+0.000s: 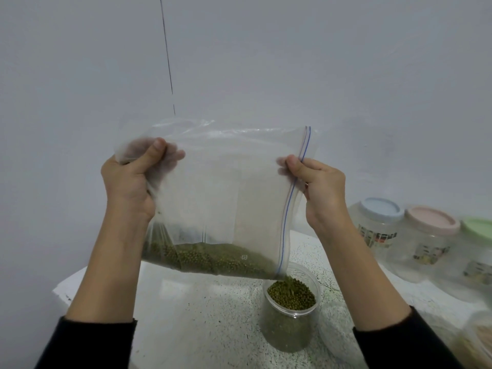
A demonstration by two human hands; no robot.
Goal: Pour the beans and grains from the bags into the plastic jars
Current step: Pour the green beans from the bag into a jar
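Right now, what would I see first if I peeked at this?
The big clear zip bag in the middle, held up by the left hand and right hand. Green mung beans spill from its low corner into the open plastic jar below. Three lidded jars wait at right.

Bag (226, 187): clear plastic in my hands, with one thin blue line and one thin red line along its zip edge on the right.
Beans (213, 258): dull olive green, pooled low in the bag.
Open jar (291, 315): clear, filled with the same green beans.
Table (202, 310): white, speckled with small dark flecks.
Far right jars: clear with printed labels; lids pale blue (380, 209), soft pink (432, 220), light green (479, 226).
Sleeves (87, 344): black.
Wall (266, 62): plain pale grey.
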